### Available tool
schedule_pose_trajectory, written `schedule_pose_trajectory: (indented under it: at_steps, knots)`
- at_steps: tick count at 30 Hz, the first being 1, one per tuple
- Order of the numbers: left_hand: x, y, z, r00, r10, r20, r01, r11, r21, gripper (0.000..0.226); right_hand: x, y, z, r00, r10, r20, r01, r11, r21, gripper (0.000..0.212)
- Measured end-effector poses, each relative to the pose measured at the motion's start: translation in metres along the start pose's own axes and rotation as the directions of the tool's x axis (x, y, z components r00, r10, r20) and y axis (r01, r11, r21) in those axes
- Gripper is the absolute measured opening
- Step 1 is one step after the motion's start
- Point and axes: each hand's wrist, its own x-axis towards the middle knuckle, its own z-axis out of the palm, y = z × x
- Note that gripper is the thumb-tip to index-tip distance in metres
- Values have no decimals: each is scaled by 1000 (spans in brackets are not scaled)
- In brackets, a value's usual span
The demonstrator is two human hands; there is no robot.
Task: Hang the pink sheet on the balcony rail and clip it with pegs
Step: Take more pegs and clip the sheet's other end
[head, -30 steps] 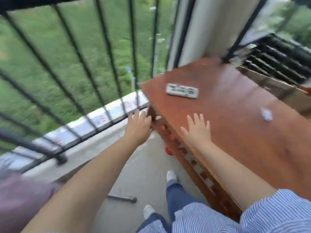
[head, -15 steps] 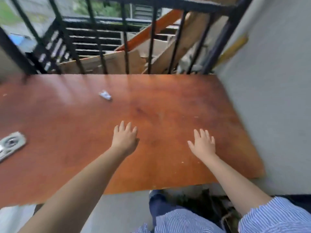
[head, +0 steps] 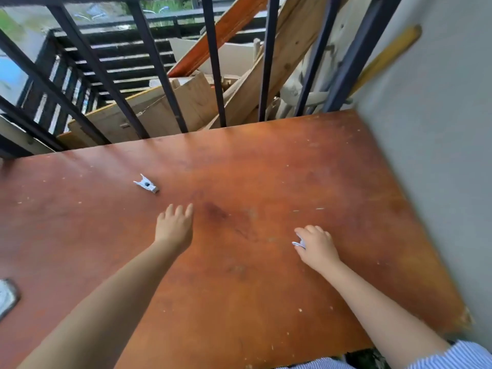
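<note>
A worn red-brown table [head: 239,288] fills the balcony corner, with a black rail [head: 213,62] along its far edge, stacked planks [head: 165,110] beyond the bars and a grey wall [head: 439,129] on the right. The right hand [head: 318,247] lies low on the tabletop, its fingers curled over a small white peg [head: 298,243] that peeps out at its nine o'clock side; it looks to be pinching the peg, though most of it is hidden. The left hand [head: 174,227] hovers or rests flat near the table's middle, fingers relaxed and holding nothing. At about eleven o'clock from that hand, a little apart, a second white peg [head: 146,184] lies loose on the wood. A grey metal object [head: 6,296] sits half cut off at the left edge. The pink sheet is not in view, so whether it already hangs on the rail cannot be told; judging from this, pegs are being gathered and the clipping is not yet done
</note>
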Motion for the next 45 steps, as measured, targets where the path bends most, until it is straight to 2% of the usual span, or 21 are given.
schedule_pose_trajectory:
  at_steps: [2, 5, 8, 11, 15, 17, 19, 22, 27, 31, 33, 35, 40, 43, 45]
  knots:
    - [16, -31, -1, 998, -67, -14, 67, 998, 4, 57, 17, -34, 2, 996, -87, -19, 88, 995, 56, 26]
    - [43, -73, 4, 996, -80, -36, 81, 997, 18, 61, 40, -84, 3, 981, -180, -68, 188, 975, 123, 25]
    - [78, -106, 10, 997, -25, -67, 27, 999, 29, 65, 58, -121, 5, 984, -147, -101, 167, 960, 224, 28]
    - [108, -121, 12, 998, 44, -39, -42, 997, 72, 52, 67, -137, 12, 992, -91, -90, 113, 953, 282, 30]
    - [130, -133, 19, 952, 211, -222, -197, 977, 82, 16, 67, -142, 23, 995, -60, -84, 84, 946, 312, 31]
    - [126, -134, 20, 941, 211, -264, -212, 977, 28, 14, 65, -142, 24, 996, -49, -81, 74, 937, 342, 32]
    - [106, -126, 13, 960, 180, -215, -203, 975, -90, 16, 63, -144, 25, 995, -66, -77, 90, 926, 366, 32]
    - [67, -109, 10, 989, -17, -147, -37, 934, -355, 32, 58, -150, 20, 990, -138, -42, 143, 908, 393, 31]
    - [-29, -83, 9, 954, -275, -115, 188, 854, -485, 38, 51, -170, 6, 915, -405, 5, 376, 855, 358, 29]
    - [-121, -66, 14, 866, -496, -57, 368, 711, -599, 42, 24, -209, -7, 775, -632, 32, 590, 740, 324, 33]
    - [-170, -68, 18, 813, -583, -8, 437, 619, -653, 48, -3, -235, -8, 664, -745, 67, 688, 644, 335, 36]
    - [-220, -73, 22, 745, -668, 6, 487, 536, -690, 44, -35, -261, -1, 533, -840, 105, 772, 533, 348, 38]
    - [-374, -69, 47, 485, -873, 54, 613, 295, -733, 28, -149, -321, 28, 158, -978, 136, 888, 201, 414, 38]
    - [-481, -42, 72, 261, -959, 113, 693, 105, -713, 37, -242, -343, 50, -118, -989, 88, 871, -61, 487, 41]
    - [-546, -17, 94, 112, -980, 163, 740, -27, -672, 36, -301, -351, 65, -274, -959, 72, 838, -201, 507, 37]
